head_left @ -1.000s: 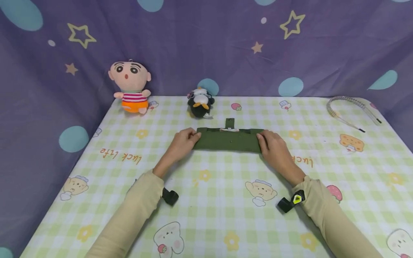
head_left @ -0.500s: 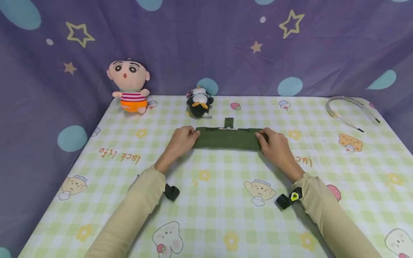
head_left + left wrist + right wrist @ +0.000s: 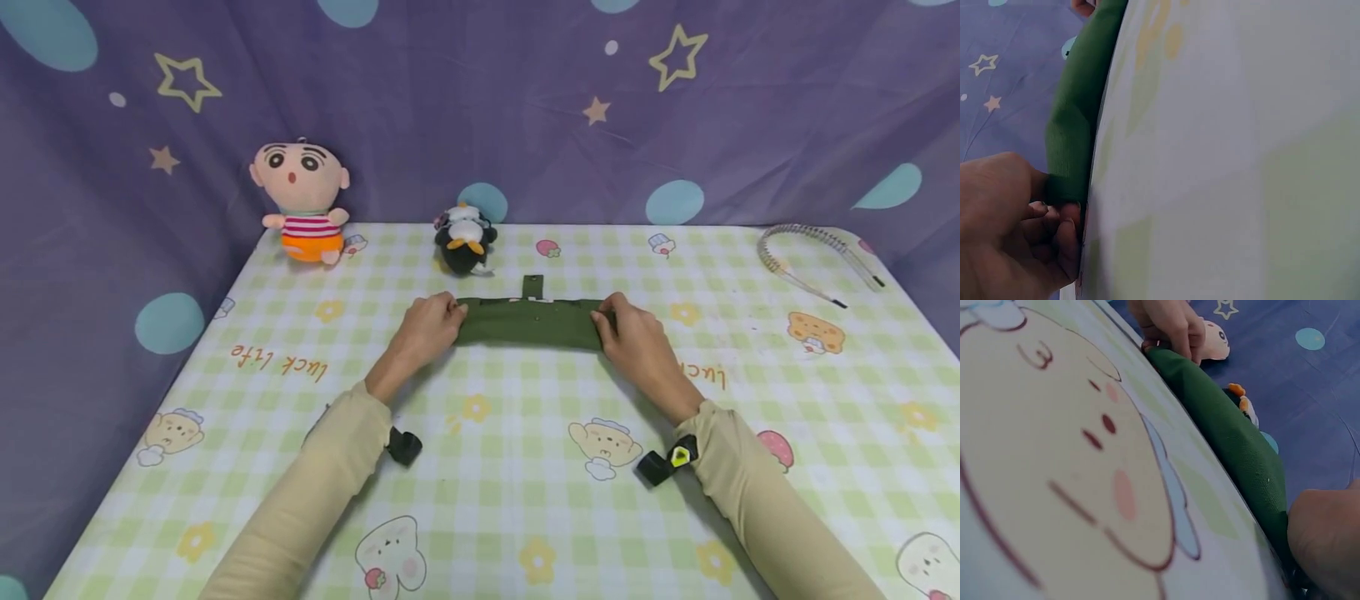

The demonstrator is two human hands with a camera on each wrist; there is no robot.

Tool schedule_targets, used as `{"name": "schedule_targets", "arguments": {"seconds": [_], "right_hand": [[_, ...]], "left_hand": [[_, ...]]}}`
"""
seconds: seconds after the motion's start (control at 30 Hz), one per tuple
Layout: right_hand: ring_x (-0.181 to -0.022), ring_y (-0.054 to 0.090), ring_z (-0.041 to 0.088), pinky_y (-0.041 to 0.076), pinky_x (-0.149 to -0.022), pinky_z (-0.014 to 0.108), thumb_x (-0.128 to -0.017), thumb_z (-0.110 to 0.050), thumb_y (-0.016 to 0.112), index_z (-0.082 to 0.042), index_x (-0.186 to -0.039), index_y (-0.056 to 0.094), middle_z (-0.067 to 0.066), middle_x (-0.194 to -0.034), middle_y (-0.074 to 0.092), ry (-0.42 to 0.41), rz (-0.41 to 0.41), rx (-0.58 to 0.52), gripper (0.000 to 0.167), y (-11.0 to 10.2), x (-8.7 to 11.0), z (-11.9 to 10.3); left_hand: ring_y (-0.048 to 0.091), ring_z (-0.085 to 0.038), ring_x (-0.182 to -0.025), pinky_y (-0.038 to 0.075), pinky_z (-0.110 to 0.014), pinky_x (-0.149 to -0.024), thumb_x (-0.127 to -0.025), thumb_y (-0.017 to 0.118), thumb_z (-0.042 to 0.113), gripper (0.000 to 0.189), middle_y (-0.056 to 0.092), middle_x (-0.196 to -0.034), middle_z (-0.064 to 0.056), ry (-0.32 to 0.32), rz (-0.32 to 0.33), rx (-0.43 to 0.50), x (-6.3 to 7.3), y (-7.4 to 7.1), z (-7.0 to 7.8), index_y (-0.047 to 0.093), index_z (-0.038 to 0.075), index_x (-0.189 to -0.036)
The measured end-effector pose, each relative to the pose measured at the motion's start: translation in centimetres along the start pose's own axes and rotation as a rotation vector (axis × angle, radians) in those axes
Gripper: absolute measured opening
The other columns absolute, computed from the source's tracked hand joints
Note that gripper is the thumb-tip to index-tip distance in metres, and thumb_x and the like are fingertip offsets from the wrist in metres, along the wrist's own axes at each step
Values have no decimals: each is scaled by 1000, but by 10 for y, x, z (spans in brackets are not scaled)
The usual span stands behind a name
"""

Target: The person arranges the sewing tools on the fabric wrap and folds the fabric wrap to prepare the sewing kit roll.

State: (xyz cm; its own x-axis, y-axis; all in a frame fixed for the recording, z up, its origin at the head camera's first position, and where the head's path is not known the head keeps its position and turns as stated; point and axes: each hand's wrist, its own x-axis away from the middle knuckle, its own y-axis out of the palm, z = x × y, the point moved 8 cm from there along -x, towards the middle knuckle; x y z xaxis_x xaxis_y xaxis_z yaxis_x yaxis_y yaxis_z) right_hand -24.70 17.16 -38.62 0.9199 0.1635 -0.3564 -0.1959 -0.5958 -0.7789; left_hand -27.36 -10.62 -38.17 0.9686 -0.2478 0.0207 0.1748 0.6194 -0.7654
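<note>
A dark green folded fabric bag (image 3: pixel 531 323) lies flat and wide in the middle of the table. A short tab (image 3: pixel 532 287) with a snap sticks out from its far edge, and a bit of white shows beside the tab. My left hand (image 3: pixel 426 329) pinches the bag's left end, thumb on top. At the right end, my right hand (image 3: pixel 637 343) grips the corner between thumb and fingers. The left wrist view has the left fingers curled under the cloth (image 3: pixel 1072 134). From the right wrist, the bag (image 3: pixel 1229 434) looks thick and rounded along its near fold.
A plush doll (image 3: pixel 303 200) in a striped top sits at the back left. Beyond the bag lies a small penguin plush (image 3: pixel 465 240). A beaded headband (image 3: pixel 806 233) rests at the far right. The table (image 3: pixel 495 483) has a checked cover, and a purple curtain (image 3: pixel 480 100) hangs behind.
Both hands have drawn slightly inward toward each other, still gripping the bag's ends. The bag stays in nearly the same place; the toys and headband have not moved.
</note>
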Motion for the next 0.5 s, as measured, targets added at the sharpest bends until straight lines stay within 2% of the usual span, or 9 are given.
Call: {"name": "schedule_targets", "arguments": {"seconds": [0.13,0.27,0.4,0.5], "right_hand": [[-64,60,32,47,-60,47,-107,-15,60,5,-114,62,22,-88,69,-19,25,-9,21,-1,1,1],[-78,64,39,50,-68,52,-108,-16,58,6,-114,63,25,-97,69,5,19,-26,24,-2,1,3],[-94,60,44,48,-78,57,-108,-18,55,5,-112,64,25,-103,65,37,-9,-13,25,-3,0,1],[-100,55,46,46,-82,58,-108,-18,55,4,-112,64,24,-105,60,50,-28,-10,24,-4,-2,0]], "left_hand": [[42,-18,-53,37,-33,-53,-112,48,22,28,51,-68,-6,-9,-12,21,1,1,-1,56,4,-92],[43,-18,-55,39,-35,-59,-112,48,25,27,51,-68,-5,-23,5,86,3,-1,-3,60,4,-99],[38,-18,-55,38,-36,-61,-112,49,25,28,46,-64,-3,-20,20,142,6,-4,-6,59,4,-96],[35,-17,-54,36,-35,-61,-112,49,24,30,41,-62,-1,-14,23,154,6,-5,-6,55,6,-89]]}}
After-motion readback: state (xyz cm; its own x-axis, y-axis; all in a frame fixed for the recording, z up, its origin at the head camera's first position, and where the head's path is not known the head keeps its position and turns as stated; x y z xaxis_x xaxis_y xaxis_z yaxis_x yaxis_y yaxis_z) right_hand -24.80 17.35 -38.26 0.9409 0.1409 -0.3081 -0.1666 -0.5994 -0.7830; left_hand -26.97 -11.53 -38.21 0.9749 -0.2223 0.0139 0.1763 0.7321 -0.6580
